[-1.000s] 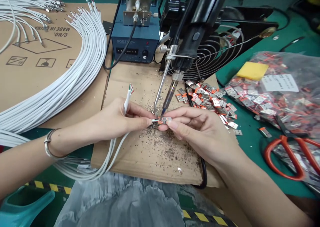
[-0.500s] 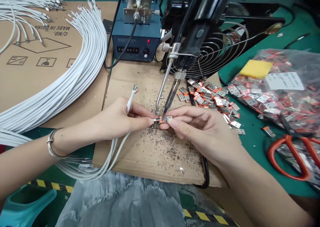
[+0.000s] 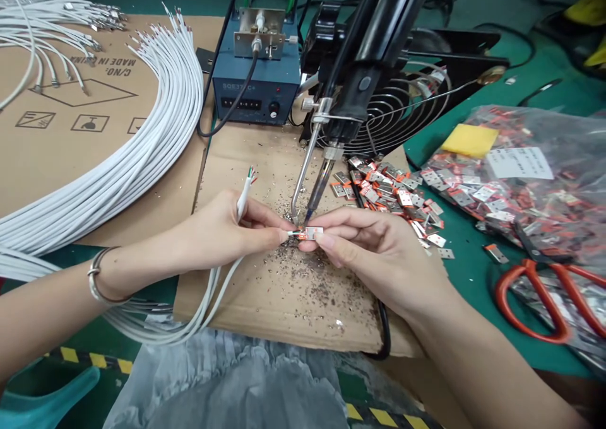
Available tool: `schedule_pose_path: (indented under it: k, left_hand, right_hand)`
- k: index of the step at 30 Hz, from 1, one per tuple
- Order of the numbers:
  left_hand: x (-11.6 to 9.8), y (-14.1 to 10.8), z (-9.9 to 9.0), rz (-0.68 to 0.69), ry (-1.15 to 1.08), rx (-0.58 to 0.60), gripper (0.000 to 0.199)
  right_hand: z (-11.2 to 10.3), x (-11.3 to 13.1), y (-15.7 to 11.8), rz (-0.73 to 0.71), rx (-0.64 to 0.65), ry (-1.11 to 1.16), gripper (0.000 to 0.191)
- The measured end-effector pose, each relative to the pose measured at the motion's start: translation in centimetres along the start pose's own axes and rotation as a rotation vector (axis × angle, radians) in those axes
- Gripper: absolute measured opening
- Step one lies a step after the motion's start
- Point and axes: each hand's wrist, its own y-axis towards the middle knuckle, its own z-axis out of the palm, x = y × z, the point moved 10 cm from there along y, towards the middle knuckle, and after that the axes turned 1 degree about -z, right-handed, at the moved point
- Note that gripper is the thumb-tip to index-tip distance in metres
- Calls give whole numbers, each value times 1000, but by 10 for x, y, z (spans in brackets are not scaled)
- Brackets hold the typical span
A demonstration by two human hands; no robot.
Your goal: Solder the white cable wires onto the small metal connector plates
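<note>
Between thumb and fingers, my left hand (image 3: 241,224) pinches the wire end of a white cable. A second white cable (image 3: 245,192) rises from the same hand, its coloured wire ends bare. My right hand (image 3: 364,240) is closed on a small metal USB plug (image 3: 313,233) with an orange insert. Cable wires and plug meet just under the soldering iron (image 3: 318,189), whose tip is right at the plug's back end. Beside the iron, a bent metal solder feed tube (image 3: 303,170) points down at the same spot. My fingertips partly hide the joint.
Loose USB plugs (image 3: 388,192) lie piled right of the iron, before a black fan (image 3: 383,117). A plastic bag of plugs (image 3: 530,195) and orange-handled scissors (image 3: 533,290) are farther right. White cables (image 3: 156,145) lie left; a blue solder station (image 3: 255,94) stands behind. Solder bits litter the cardboard (image 3: 265,303).
The view has shifted slightly, so the surroundings sit a little lower and further left. Both hands keep their grips; the plug shows a bit more plainly, slightly below the iron's tip.
</note>
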Motion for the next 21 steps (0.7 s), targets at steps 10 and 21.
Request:
schedule_pose_path:
  k: [10,21]
  left_hand:
    - [0,1,0,-11,-38,-12,18]
    - [1,1,-1,-23,9,-15,17]
  right_hand:
    - [-1,-3,-1,-10,17,19,8]
    - [1,5,1,-8,-38,-10,4]
